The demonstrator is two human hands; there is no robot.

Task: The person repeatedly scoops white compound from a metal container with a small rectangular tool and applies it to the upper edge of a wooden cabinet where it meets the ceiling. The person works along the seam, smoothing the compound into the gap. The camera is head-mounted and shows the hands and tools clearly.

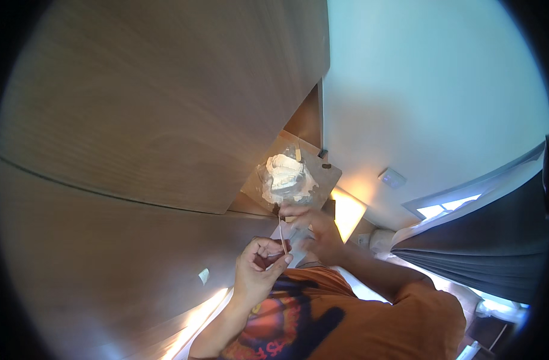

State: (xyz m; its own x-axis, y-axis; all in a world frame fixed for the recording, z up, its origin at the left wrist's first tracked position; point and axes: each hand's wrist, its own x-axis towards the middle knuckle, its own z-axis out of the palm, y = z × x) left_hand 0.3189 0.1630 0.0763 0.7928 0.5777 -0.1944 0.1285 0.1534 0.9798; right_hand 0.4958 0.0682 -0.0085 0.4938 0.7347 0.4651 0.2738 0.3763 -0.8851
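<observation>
My left hand (259, 264) is closed in a pinch around a thin, light-coloured stick (283, 237), which stands nearly upright in front of my shirt. A small dark piece (276, 209) shows at or just behind the stick's upper end; whether it belongs to the stick I cannot tell. My right hand (319, 234) is beside the stick's upper part, smeared by motion, so its grip is unclear. Beyond both hands lies a flat board (327, 179) bearing a heap of white paste-like material (285, 172). A short pale stick (298, 154) rests at the heap's far edge.
Large wooden panels (136, 114) fill the left side. A pale wall (430, 90) rises at the right, with a small white wall box (393, 177). A dark curtain (472, 240) hangs at the far right. One small pale scrap (204, 276) is on the lower left panel.
</observation>
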